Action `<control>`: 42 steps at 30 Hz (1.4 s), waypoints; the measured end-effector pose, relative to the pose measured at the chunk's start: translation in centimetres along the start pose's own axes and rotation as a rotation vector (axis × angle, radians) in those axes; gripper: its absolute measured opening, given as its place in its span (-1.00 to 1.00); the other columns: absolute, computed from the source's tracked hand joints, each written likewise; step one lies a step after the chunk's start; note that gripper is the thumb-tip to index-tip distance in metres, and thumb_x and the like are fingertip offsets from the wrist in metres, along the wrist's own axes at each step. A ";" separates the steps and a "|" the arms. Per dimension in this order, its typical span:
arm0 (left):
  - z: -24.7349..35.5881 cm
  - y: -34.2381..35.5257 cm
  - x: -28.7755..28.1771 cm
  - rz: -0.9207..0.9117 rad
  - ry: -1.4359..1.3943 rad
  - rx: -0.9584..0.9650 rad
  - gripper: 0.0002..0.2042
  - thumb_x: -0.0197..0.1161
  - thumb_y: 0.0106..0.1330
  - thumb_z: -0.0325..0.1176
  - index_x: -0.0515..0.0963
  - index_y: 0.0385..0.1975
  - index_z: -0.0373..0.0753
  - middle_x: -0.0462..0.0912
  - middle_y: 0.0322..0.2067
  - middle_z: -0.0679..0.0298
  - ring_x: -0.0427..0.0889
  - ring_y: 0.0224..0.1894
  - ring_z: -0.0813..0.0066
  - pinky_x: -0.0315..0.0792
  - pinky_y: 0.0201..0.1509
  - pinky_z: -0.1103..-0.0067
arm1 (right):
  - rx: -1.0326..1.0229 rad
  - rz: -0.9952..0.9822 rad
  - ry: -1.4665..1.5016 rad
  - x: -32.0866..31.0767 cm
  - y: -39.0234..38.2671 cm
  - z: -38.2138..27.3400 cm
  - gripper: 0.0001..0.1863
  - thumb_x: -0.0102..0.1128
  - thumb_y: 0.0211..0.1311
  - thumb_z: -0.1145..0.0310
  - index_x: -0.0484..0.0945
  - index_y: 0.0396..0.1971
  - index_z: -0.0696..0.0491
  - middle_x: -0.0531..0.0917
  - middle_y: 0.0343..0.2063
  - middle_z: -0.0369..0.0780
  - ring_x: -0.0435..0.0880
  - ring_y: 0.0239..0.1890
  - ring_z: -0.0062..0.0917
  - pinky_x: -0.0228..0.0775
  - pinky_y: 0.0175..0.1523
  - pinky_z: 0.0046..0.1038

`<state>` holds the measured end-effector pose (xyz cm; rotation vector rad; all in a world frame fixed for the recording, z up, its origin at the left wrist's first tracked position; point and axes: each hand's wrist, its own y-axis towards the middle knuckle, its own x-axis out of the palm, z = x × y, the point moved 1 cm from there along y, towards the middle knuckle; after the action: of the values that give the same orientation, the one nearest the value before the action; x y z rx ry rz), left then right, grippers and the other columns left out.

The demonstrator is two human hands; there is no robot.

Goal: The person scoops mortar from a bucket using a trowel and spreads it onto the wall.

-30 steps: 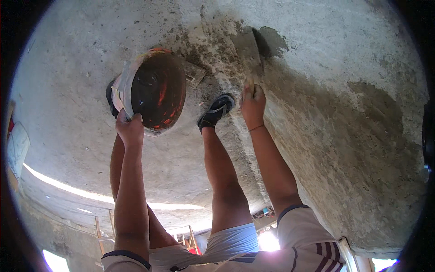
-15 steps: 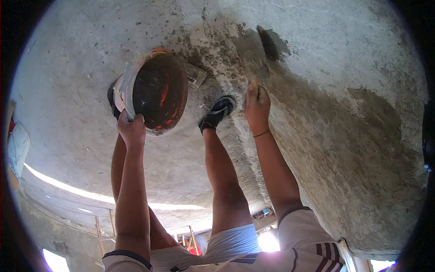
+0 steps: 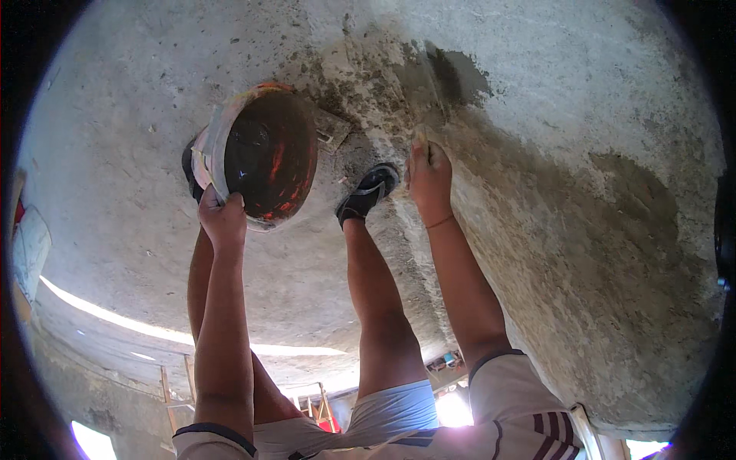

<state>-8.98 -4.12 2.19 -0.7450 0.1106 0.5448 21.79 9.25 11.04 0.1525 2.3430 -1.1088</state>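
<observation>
Left hand (image 3: 222,218) grips the pan (image 3: 264,157) rim, fingers curled over its 7 o'clock edge. Right hand (image 3: 429,180) fingers closed around a trowel (image 3: 441,92), blade at 12 o'clock, flat on wet plaster (image 3: 537,199). Grey concrete floor (image 3: 115,153); shoe (image 3: 368,192) between hands.

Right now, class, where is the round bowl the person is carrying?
In the head view the bowl sits upper left, gripped at its lower rim by the left hand, left of the dark shoe and above the grey floor.
</observation>
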 end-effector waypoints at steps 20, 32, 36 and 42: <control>0.1 1.1 0.1 0.006 -0.004 -0.018 -0.79 0.05 -0.04 -0.54 0.55 -0.38 -0.37 0.62 -0.44 0.27 0.56 -0.36 0.52 0.41 -0.21 0.59 | -0.039 0.038 0.009 -0.4 2.7 -0.1 -0.68 -0.01 0.36 0.16 0.42 -0.43 0.13 0.48 -0.67 -0.25 0.43 -0.73 -0.58 0.25 -0.63 -0.48; -0.2 1.6 -0.2 -0.026 0.020 -0.085 -0.76 0.05 -0.04 -0.54 0.55 -0.34 -0.37 0.64 -0.38 0.25 0.59 -0.32 0.46 0.43 -0.17 0.55 | -0.356 0.143 -0.192 -1.2 -1.3 -0.2 -0.68 -0.04 0.39 0.14 0.39 -0.38 0.12 0.40 -0.70 -0.32 0.37 -0.73 -0.66 0.22 -0.63 -0.54; 0.1 1.7 0.4 -0.011 0.019 -0.022 -0.75 0.06 -0.04 -0.53 0.56 -0.33 -0.37 0.64 -0.37 0.25 0.59 -0.30 0.46 0.43 -0.16 0.55 | -0.006 0.014 -0.028 -0.3 1.1 1.7 -0.69 -0.03 0.39 0.15 0.39 -0.40 0.11 0.40 -0.70 -0.32 0.36 -0.73 -0.67 0.20 -0.63 -0.56; -0.3 1.9 -0.2 -0.036 0.052 -0.060 -0.73 0.08 -0.05 -0.51 0.57 -0.31 -0.36 0.64 -0.37 0.27 0.58 -0.30 0.47 0.42 -0.16 0.57 | -0.221 0.270 -0.197 -1.9 -1.6 2.3 -0.72 0.04 0.33 0.21 0.49 -0.30 0.16 0.50 -0.62 -0.23 0.44 -0.61 -0.59 0.30 -0.50 -0.45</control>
<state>-10.05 -3.26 0.80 -0.8185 0.1297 0.4965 23.84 6.74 11.92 0.2572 2.1731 -0.6979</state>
